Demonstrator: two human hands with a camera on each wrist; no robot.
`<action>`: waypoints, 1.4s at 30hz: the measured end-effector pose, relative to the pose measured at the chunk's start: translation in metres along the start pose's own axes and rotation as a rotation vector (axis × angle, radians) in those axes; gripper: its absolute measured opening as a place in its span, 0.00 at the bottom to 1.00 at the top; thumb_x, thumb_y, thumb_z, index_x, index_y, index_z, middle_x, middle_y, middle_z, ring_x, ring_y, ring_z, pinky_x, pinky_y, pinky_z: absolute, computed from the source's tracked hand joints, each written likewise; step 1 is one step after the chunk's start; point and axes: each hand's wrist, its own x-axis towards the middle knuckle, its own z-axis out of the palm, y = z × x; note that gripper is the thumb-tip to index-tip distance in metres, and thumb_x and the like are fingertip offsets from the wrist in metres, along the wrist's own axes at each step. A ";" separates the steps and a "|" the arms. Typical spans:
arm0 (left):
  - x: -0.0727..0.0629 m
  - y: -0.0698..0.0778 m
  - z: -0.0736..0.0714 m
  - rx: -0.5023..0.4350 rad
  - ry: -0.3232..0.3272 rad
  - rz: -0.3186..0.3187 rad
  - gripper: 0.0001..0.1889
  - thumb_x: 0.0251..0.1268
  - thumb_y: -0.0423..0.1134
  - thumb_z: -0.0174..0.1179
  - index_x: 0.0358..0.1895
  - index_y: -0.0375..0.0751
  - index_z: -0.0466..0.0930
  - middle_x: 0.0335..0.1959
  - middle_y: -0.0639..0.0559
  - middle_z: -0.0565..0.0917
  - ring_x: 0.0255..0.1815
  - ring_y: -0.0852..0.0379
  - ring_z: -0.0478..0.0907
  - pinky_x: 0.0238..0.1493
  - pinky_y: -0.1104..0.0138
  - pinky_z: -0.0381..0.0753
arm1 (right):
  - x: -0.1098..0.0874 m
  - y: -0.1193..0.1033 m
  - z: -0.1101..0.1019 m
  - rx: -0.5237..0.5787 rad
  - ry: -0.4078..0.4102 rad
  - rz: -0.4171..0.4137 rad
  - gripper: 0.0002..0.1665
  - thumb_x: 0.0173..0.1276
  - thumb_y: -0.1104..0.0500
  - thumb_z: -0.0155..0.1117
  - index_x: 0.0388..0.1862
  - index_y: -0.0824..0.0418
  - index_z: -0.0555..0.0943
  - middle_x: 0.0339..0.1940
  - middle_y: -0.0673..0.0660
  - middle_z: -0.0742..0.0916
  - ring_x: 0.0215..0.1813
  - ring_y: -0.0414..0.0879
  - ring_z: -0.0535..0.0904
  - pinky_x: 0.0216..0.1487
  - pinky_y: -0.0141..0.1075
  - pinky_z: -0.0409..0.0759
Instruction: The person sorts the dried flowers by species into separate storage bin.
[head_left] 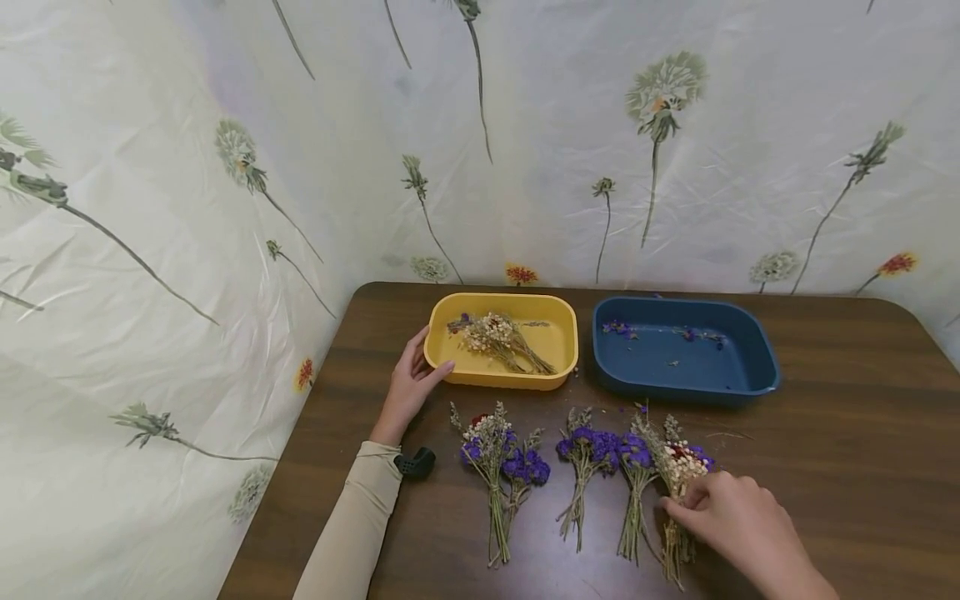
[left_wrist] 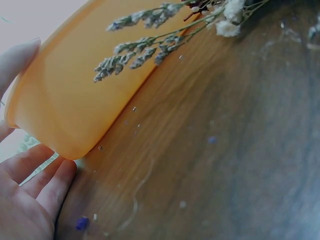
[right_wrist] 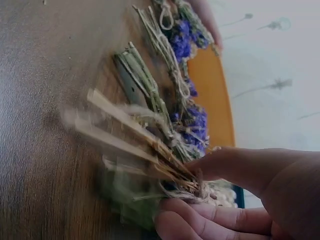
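My left hand [head_left: 411, 385] holds the near left corner of a yellow plastic tray [head_left: 510, 382], its thumb at the front rim and its fingers along the left side. Dried flower bunches [head_left: 495, 333] lie inside it. With thumb and fingers, my right hand [head_left: 738, 517] pinches the tied stems of a dried flower bouquet [head_left: 681, 465] with cream, red and purple blossoms; the stems [right_wrist: 135, 140] look blurred in the right wrist view. Beside it lie bouquets with purple flowers [head_left: 636, 454], [head_left: 588, 446]. Farther left are a mixed bouquet [head_left: 487, 450] and a small purple bunch [head_left: 527, 467].
A dark blue tray [head_left: 682, 390] stands right of the yellow one, with loose purple petals [head_left: 618, 327] in it. Plant crumbs are scattered on the brown wooden table [head_left: 847, 467]. A flower-printed sheet [head_left: 540, 167] hangs behind and to the left.
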 end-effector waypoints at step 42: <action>-0.001 0.004 -0.001 -0.027 -0.027 -0.013 0.42 0.69 0.47 0.69 0.82 0.58 0.56 0.80 0.46 0.67 0.78 0.45 0.69 0.76 0.47 0.70 | 0.009 0.025 -0.005 0.752 -0.114 -0.311 0.14 0.72 0.66 0.67 0.49 0.77 0.78 0.34 0.41 0.89 0.37 0.37 0.88 0.35 0.36 0.89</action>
